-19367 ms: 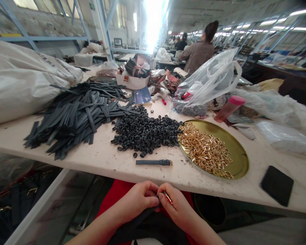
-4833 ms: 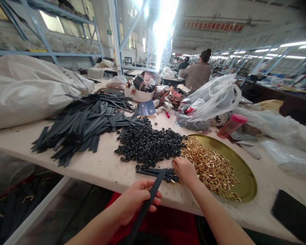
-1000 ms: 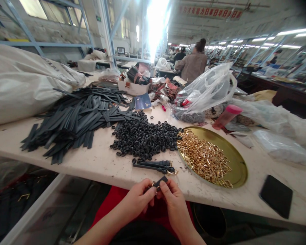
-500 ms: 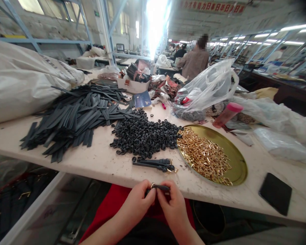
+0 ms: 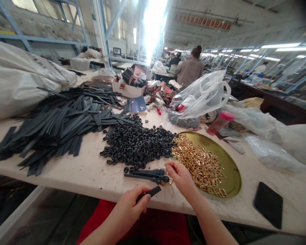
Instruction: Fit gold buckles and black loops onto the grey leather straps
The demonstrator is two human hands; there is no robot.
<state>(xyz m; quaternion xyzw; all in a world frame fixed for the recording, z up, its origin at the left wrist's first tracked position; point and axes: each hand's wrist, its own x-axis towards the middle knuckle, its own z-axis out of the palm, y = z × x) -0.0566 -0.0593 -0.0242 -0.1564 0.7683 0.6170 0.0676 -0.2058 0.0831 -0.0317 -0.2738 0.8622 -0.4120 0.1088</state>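
My left hand [image 5: 132,206], at the table's front edge, is closed around a black strap [image 5: 154,191] whose flat end sticks out to the right. My right hand [image 5: 181,178] is raised over the table between the finished-looking straps and the round tray. Its fingers are pinched together, and what they hold, if anything, I cannot make out. Beside its fingertips lies a small stack of black straps with gold buckles [image 5: 148,175]. Behind the stack is a heap of small black loops [image 5: 140,144]. The gold tray [image 5: 228,163] carries a pile of gold buckles [image 5: 200,163].
Long black strips [image 5: 66,119] are piled at the left, before a big white sack [image 5: 17,81]. A phone [image 5: 268,205] lies at the right. Farther back are a blue booklet [image 5: 137,104], a plastic bag [image 5: 201,93] and a pink-capped bottle [image 5: 220,122]. A person [image 5: 190,70] sits beyond.
My hands have come apart. The right one has moved up and right toward the buckle tray; the left keeps the strap, moved slightly left. The whole view has shifted a little.
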